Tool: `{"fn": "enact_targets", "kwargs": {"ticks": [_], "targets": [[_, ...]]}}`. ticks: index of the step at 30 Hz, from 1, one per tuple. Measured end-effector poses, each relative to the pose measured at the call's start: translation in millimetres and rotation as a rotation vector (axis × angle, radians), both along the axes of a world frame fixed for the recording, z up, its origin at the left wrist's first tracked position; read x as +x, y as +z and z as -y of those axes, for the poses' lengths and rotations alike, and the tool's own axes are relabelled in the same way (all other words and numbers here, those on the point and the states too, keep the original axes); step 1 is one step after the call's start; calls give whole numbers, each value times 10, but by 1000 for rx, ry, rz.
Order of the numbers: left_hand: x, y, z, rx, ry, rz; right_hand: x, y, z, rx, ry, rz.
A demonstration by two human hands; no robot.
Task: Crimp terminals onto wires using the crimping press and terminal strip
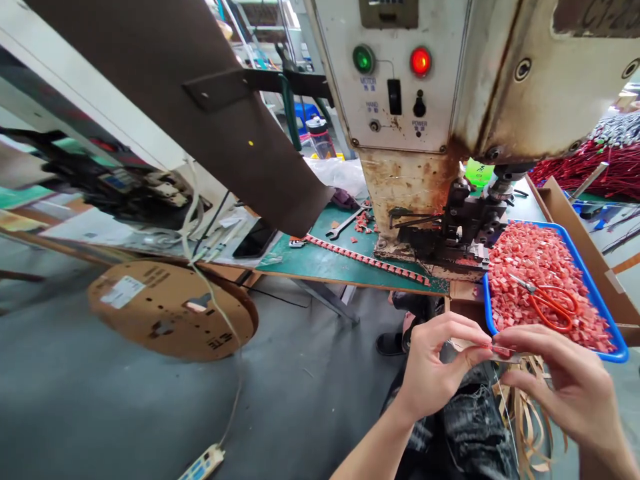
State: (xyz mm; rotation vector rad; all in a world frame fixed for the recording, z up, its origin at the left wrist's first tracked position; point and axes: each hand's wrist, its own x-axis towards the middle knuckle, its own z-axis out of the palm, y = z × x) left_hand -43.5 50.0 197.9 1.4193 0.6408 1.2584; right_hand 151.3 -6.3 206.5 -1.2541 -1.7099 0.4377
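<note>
Right hand (565, 377) and left hand (440, 363) pinching red piece (501, 350), fingers curled

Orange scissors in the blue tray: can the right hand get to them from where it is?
Probably yes. The scissors lie uncovered on the red pieces in the blue tray, just beyond the right hand, though it and the left hand pinch a small red piece.

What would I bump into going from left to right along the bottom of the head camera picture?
Cardboard reel on the floor → white power strip → left hand → small red piece pinched in the fingers → right hand, just below the blue tray of red bits.
</note>
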Motion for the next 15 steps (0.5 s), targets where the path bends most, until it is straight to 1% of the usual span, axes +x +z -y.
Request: {"fn": "enact_targets", "kwargs": {"ticks": [2, 4, 7, 10, 12, 13, 15], "targets": [[-18, 6, 3, 23, -10, -14, -200, -23, -11, 47, 29, -110], [-56, 5, 3, 32, -22, -34, -268, -66, -51, 69, 35, -173], [-119, -12, -1, -23, -65, -52, -225, -101, -105, 23, 110, -212], [-142, -43, -6, -132, -132, -33, -162, -83, -141, -68, 227, -267], [-131, -58, -7, -178, -141, -29, -149, -59, -163, -109, 278, -306], [-122, -62, -5, -181, -124, -34, -151, -49, -172, -114, 278, -314], [-103, -58, 2, -153, -69, -56, -159, -34, -181, -99, 233, -303]]}}
